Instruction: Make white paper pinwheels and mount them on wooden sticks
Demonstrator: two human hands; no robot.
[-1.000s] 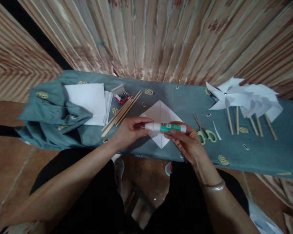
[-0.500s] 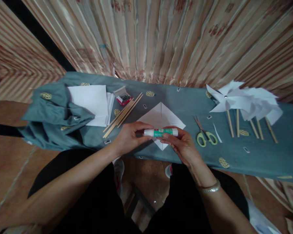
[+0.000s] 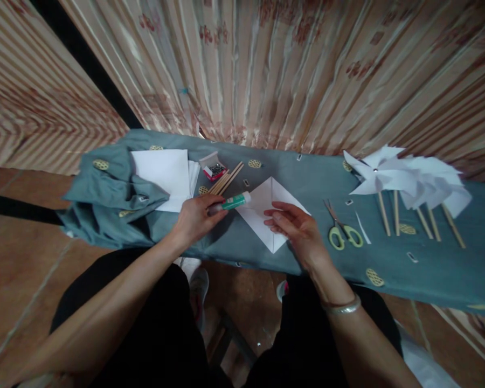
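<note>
A green and white glue stick [image 3: 234, 202] is pinched in my left hand [image 3: 198, 220], its white end pointing up and right. My right hand [image 3: 297, 226] hangs over the right part of a creased white paper square [image 3: 258, 213]. Its fingers are apart and loosely curled, and I see nothing in them. The paper lies turned like a diamond, with a fold line down its middle. Wooden sticks [image 3: 232, 179] lie just beyond my left hand, which covers their near ends. Scissors with green handles [image 3: 343, 234] rest to the right of my right hand.
A stack of white paper [image 3: 161, 170] lies at the left, beside a small red box of pins [image 3: 214, 170]. Several white paper pinwheels [image 3: 382, 172] on sticks lie at the right. A thin paper strip [image 3: 362, 227] is beside the scissors. Bunched green cloth [image 3: 109, 199] covers the left end.
My right hand has let go of the glue stick and opened. My left hand has carried the glue stick leftward and tilted it. The view has shifted slightly.
</note>
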